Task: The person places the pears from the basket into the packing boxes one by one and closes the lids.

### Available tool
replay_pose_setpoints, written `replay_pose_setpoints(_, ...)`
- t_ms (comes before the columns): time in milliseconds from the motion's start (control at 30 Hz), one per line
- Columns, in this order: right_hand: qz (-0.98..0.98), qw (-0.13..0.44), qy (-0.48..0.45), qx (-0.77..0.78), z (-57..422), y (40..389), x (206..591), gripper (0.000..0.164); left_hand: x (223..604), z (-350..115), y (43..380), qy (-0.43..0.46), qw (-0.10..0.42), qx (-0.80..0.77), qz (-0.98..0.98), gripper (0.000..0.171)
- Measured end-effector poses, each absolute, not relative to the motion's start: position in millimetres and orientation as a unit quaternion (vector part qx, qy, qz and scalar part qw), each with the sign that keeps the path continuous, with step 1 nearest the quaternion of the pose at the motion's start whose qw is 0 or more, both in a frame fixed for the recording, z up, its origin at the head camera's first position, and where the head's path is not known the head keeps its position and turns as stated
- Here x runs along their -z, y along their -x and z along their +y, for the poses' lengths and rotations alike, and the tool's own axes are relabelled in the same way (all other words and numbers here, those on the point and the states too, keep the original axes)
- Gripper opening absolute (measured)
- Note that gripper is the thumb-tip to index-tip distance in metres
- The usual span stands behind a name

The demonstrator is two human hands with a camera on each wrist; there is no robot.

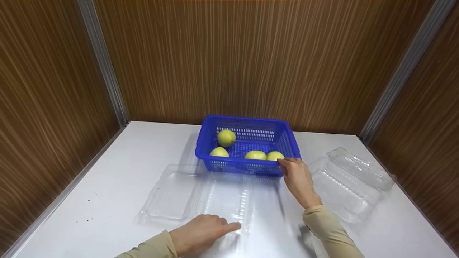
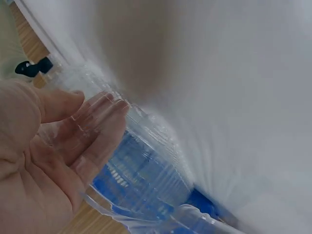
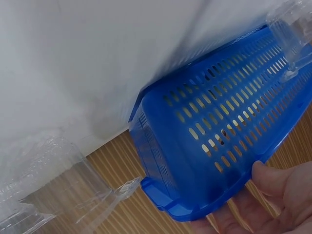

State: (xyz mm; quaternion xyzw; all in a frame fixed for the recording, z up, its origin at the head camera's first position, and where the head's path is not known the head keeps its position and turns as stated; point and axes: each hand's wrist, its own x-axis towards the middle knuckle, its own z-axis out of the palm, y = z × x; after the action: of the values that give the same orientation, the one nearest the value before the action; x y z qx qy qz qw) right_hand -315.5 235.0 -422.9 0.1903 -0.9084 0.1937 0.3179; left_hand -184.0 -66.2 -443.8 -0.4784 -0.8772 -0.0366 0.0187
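A blue perforated plastic basket (image 1: pixel 236 162) stands at the back middle of the table, with several round yellow-green, apple-like fruits (image 1: pixel 226 138) in it. My right hand (image 1: pixel 297 175) grips its front rim near the right corner; in the right wrist view the thumb lies on the outer wall and the fingers (image 3: pixel 229 217) go over the rim. In front of the basket lies an opened clear plastic clamshell container (image 1: pixel 175 195). My left hand (image 1: pixel 204 233) holds its near edge; in the left wrist view the fingers (image 2: pixel 105 131) show through the clear plastic, with the thumb on the other side.
A second opened clear clamshell container (image 1: pixel 344 193) lies to the right of the basket, near the table's right edge. Wood-grain panels (image 1: pixel 244 64) enclose the white table (image 1: pixel 100 186) at the back and both sides.
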Motion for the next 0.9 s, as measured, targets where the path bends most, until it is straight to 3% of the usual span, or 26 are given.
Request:
replay_pose_setpoints(200, -0.905, 0.327, -0.187, -0.199, 235, 316, 423, 0.017, 442, -44, 183, 0.482, 0.023, -0.004, -0.876, 0.059)
replay_pose_setpoints(433, -0.913, 0.303, -0.171, -0.212, 233, 316, 423, 0.018, 446, -38, 181, 0.513, 0.147, -0.021, -0.846, 0.039)
replay_pose_setpoints(533, -0.915, 0.298, -0.173, -0.212, 233, 316, 422, 0.019, 444, -43, 181, 0.499, 0.166, -0.030, -0.850, 0.033)
replay_pose_setpoints(700, -0.912, 0.305, -0.175, -0.211, 234, 314, 420, 0.019, 437, -58, 176, 0.426, 0.146, -0.067, -0.890, 0.028)
replay_pose_setpoints(900, -0.914, 0.299, -0.175, -0.210, 234, 312, 421, 0.020, 434, -75, 165, 0.365, 0.066, -0.061, -0.927, 0.035)
